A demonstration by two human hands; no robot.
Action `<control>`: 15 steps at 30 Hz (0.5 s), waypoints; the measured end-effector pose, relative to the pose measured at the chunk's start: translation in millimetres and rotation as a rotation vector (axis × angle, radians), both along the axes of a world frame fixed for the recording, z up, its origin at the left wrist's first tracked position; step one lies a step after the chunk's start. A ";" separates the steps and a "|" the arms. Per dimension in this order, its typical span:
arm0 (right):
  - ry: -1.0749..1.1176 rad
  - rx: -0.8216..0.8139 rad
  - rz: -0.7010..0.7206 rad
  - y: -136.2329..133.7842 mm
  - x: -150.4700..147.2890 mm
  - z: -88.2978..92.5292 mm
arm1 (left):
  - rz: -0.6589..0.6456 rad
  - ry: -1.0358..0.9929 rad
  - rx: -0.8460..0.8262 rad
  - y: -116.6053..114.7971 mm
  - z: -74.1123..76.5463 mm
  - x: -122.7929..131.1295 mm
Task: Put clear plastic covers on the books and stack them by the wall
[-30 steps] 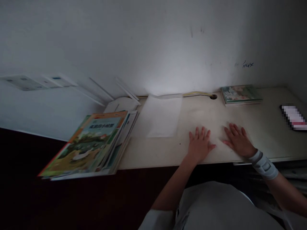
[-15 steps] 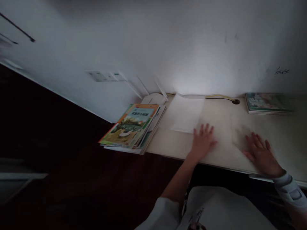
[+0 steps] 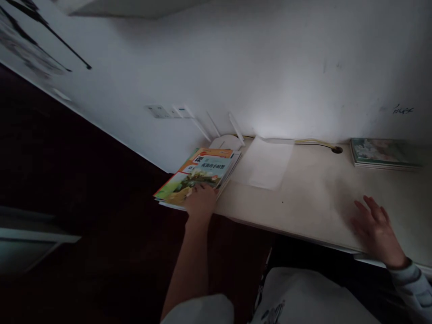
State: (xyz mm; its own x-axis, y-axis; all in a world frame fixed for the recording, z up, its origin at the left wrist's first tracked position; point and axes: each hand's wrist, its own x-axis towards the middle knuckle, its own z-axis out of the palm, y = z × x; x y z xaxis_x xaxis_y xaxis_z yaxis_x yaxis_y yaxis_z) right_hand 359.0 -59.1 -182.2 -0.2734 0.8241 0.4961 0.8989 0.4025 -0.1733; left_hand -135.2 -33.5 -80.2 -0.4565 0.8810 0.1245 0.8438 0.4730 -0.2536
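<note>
My left hand [image 3: 201, 201] lies on the near corner of the top picture book [image 3: 202, 173] of a stack that overhangs the left end of the pale desk [image 3: 313, 198]. Its fingers are pressed together on the colourful cover, and the thumb is hidden at the book's edge. My right hand [image 3: 377, 229] rests flat on the desk near its front edge at the right, fingers spread, holding nothing. A light sleeve cuff covers that wrist.
A white sheet of paper [image 3: 268, 164] lies on the desk beside the stack. Another small stack of books [image 3: 383, 154] sits at the back right against the wall. A cable hole [image 3: 336, 150] with a cord is at the back. A white router [image 3: 225, 140] stands behind the picture books.
My left hand has left the middle of the desk and gone left onto the stack of picture books. The view has swung left. My right hand has stayed flat on the desk.
</note>
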 end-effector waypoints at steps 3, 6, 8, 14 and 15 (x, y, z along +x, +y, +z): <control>-0.001 -0.001 0.001 0.2 -2.7 2.7 | -0.013 0.004 -0.100 -10.5 24.6 17.2; -0.006 0.008 0.015 0.9 -6.7 8.1 | 0.033 0.010 -0.016 -19.0 64.5 35.3; -0.026 -0.006 0.021 1.4 -10.7 12.2 | 0.114 0.025 0.064 -21.7 91.3 54.3; -0.175 -0.134 -0.030 1.8 -23.5 11.5 | -0.347 -0.436 0.302 7.8 104.8 131.8; -0.192 -0.156 -0.039 1.6 -24.3 8.7 | -0.427 -0.599 0.320 18.1 93.6 143.8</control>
State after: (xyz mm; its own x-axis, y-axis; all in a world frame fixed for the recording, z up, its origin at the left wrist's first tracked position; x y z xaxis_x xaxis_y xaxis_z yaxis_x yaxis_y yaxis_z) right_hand 334.7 -57.5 -173.5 -0.3164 0.8986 0.3039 0.9358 0.3482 -0.0555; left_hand 8.5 -15.5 13.5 -0.1570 0.9577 0.2411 0.9182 0.0516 0.3927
